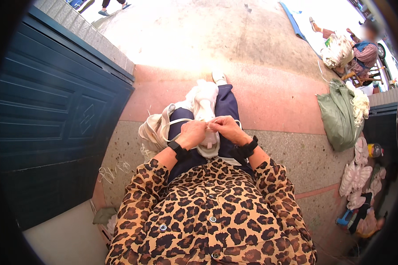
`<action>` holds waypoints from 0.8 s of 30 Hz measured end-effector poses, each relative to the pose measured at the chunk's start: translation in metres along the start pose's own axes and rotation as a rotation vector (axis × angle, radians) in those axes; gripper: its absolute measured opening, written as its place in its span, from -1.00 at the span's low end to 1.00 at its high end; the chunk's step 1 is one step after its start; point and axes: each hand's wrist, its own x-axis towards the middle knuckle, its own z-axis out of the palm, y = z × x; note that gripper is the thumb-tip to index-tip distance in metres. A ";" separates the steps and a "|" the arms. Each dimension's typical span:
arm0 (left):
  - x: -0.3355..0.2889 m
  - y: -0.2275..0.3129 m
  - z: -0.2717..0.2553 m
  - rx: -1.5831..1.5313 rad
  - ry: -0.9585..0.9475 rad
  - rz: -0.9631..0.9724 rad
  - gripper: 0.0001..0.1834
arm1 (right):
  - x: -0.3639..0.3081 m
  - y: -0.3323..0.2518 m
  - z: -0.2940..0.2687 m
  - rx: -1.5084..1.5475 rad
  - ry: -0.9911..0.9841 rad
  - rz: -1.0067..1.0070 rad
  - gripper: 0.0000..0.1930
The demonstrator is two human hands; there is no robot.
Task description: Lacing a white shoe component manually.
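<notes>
A white shoe (pixel 209 143) is positioned lengthwise between the thighs, on the lap, with its rounded end toward the body and its length directed away. The left hand (pixel 192 134) is placed over the left side of the shoe and the right hand (pixel 228 129) over its right side; the shoe is thus located beneath and between both hands, and is exposed on the near side of the fingertips and beyond them.

The fingers of both hands are curled, and the fingertips are brought together above the middle of the shoe. A white lace (pixel 180 120) is pinched there by both hands; the exact portion gripped by each is too small to be made out. The lace is looped outward beside the left hand. A dark wristband is worn on each wrist.

Further pale material (pixel 202 93) is laid at the far end of the shoe, over the lap. A white bundle (pixel 154 132) is situated to the left of the left hand, against the left thigh of the navy trousers (pixel 227 102). A green sack (pixel 338 112) is set on the floor, well apart from the right hand, on its right.
</notes>
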 end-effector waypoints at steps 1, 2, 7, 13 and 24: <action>0.001 0.003 -0.001 0.002 -0.007 -0.023 -0.78 | 0.001 -0.002 0.001 -0.003 -0.025 0.004 -0.80; 0.002 0.005 -0.001 0.003 -0.017 -0.043 -0.79 | 0.000 0.000 0.000 -0.003 -0.024 0.003 -0.80; -0.002 -0.009 0.002 -0.102 -0.003 -0.033 -0.81 | -0.004 -0.003 -0.004 0.051 0.022 0.059 -0.80; 0.001 -0.010 0.000 -0.113 -0.014 -0.040 -0.80 | -0.001 -0.007 -0.005 0.089 0.003 0.066 -0.80; 0.004 -0.009 0.035 -0.400 0.359 0.003 -0.80 | 0.006 0.000 -0.003 -0.226 -0.132 -0.036 -0.84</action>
